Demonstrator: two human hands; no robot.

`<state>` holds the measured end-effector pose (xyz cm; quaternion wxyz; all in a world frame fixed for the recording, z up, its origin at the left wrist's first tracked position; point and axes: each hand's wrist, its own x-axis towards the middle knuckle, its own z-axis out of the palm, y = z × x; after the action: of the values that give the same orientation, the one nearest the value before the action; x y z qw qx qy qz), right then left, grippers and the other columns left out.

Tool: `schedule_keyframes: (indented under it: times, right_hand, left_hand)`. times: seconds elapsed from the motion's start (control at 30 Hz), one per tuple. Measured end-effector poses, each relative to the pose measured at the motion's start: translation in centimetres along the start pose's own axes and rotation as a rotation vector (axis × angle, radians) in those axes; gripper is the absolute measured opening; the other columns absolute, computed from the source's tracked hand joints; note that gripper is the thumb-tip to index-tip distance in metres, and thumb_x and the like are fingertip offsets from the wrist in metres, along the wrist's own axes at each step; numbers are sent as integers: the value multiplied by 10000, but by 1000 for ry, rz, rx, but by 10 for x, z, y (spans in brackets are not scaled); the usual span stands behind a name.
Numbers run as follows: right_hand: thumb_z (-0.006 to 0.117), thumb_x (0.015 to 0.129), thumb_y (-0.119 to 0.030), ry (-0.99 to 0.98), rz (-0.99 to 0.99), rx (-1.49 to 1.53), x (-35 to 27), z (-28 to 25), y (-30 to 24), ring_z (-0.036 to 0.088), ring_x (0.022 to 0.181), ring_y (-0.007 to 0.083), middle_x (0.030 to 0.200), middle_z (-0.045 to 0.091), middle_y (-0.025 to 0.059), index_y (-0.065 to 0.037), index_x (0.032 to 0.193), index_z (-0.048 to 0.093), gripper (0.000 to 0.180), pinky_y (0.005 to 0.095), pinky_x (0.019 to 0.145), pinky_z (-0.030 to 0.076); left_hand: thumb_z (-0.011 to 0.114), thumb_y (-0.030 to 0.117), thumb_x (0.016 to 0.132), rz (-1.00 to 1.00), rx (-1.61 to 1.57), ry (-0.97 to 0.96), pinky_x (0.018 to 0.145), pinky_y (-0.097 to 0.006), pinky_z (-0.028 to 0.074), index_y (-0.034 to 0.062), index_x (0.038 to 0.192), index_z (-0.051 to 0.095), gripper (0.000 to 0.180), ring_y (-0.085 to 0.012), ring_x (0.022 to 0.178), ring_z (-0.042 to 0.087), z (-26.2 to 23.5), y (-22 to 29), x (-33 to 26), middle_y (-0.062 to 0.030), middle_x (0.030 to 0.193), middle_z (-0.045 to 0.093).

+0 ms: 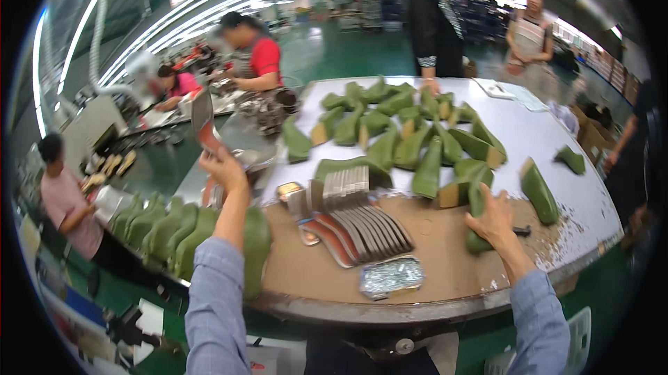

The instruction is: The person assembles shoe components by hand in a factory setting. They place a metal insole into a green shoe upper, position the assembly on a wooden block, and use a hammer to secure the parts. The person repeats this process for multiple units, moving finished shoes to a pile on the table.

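Note:
My left hand point(224, 168) is raised at the left of the table, closed around a curved brown and grey shoe insole point(204, 119) held upright. On the right, my right hand point(495, 216) grips a green shoe last point(476, 202) standing on the brown board. A black tool handle point(522, 231) pokes out beside that wrist. Between my hands lies a fanned row of similar insoles point(358, 225). In front of them sits a clear box of small shiny metal pieces point(392, 277). A small gold-coloured tin point(289, 189) lies at the row's left.
Many green lasts point(407, 142) crowd the far part of the white table point(584, 197); another row of lasts point(181, 232) lines its left side. One last point(539, 193) lies apart on the right, near brown scraps. Several people stand or work around, one touching the table's far edge.

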<state>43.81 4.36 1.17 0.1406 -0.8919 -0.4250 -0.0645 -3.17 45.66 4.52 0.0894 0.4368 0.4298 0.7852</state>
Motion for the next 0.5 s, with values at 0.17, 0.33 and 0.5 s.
schedule_keyframes:
  times: [0.17,0.33,0.5]
  right_hand:
    - [772,740,-385,-70,240,461,-16,7,45,604,1158,397,1284,580,314,-39,1497,427,901,465,992,494]
    - [729,799,-309,-55,100,1114,-51,-33,-10,632,1154,266,1245,643,216,7,1458,469,776,380,992,507]
    - [848,797,-357,191,-429,553,-155,-132,-143,649,1117,377,1239,633,234,-84,1366,593,680,453,935,540]
  left_hand:
    - [551,-41,946,-249,-725,-204,844,-417,571,11,1418,379,506,-271,940,698,1,139,-12,-196,1151,647]
    - [517,-24,851,-736,-615,-712,716,-482,629,-26,1223,491,372,-320,830,720,-57,131,-84,-147,868,687]
    - [502,478,1060,-1291,-1048,-1022,885,-527,593,51,1378,523,532,-348,1126,653,-120,258,-254,-143,1254,628]
